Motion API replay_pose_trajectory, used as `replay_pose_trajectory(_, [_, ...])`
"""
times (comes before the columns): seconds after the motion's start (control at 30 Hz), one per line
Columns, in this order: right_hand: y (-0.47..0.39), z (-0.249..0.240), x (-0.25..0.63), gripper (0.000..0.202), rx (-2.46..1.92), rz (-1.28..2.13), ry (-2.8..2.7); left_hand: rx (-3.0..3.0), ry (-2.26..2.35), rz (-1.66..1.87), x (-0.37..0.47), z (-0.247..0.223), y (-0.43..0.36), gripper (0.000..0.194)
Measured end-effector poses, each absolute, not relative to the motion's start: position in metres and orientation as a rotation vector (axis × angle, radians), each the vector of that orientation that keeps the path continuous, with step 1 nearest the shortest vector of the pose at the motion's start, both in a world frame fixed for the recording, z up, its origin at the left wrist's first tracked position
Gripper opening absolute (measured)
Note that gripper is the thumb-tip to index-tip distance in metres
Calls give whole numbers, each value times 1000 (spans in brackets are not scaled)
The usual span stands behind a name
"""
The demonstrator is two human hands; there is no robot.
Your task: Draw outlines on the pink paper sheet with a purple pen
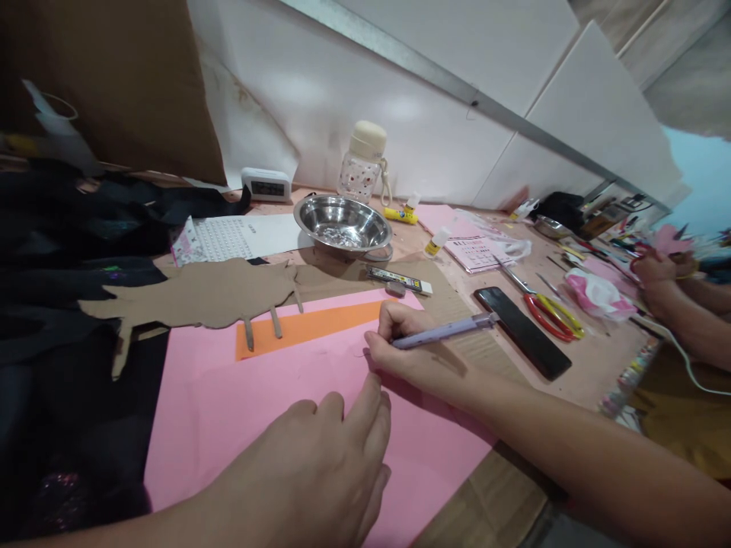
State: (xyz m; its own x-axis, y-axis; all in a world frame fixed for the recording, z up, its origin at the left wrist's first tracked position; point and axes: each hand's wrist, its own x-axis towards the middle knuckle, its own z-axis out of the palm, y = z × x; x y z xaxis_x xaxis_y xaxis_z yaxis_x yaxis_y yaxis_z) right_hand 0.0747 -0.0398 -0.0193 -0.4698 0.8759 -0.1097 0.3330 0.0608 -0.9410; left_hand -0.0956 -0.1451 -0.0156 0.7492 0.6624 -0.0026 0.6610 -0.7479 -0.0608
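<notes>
Pink paper [228, 411] lies in front of me over brown cardboard [485, 495]. My right hand [400, 346] is closed around a light purple pen [445, 331] and rests on the paper, its tip hidden behind the fingers. Flat on the same sheet lies my left hand [325, 457], fingers extended and holding nothing, the fingertips just below the right hand. An orange strip [320, 323] shows along the paper's far part. An animal-like cardboard cutout [211, 293] overlaps the strip and the pink paper at the left.
Behind the paper stand a metal bowl [343, 224], a bottle [361, 164] and a small digital clock [266, 185]. A black phone [522, 332] and scissors [551, 313] lie to the right. Black cloth [74, 426] covers the left side. Another person's hands [656, 274] are at far right.
</notes>
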Motion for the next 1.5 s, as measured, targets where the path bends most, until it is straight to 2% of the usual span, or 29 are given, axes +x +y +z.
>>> replay_pose_trajectory(0.17, [-37,-22,78,33,-1192,1272,-1883,-2901,-1039,130,-96,-13,-145,37])
replay_pose_trajectory(0.3, [-37,-22,76,33,-1151,1452,-1811,-2925,-1048,147,-94,-7,-141,33])
replay_pose_trajectory(0.43, [-40,-23,75,34,-1157,1546,-1729,-2918,-1069,171,-94,-6,-141,37])
replay_pose_trajectory(0.83, [-38,-21,76,31,-1273,1192,-1928,-2809,-1056,-110,-95,-29,-148,34])
replay_pose_trajectory(1.1, [-33,-21,79,30,-1276,1022,-2009,-2805,-1062,-18,-93,-27,-144,41])
replay_pose_trajectory(1.3, [-37,-23,78,33,-1230,1265,-1886,-2718,-1015,-104,-99,-29,-151,45])
replay_pose_trajectory(1.5, [-36,-24,78,31,-1291,1171,-1914,-2698,-1014,-80,-100,-31,-154,48])
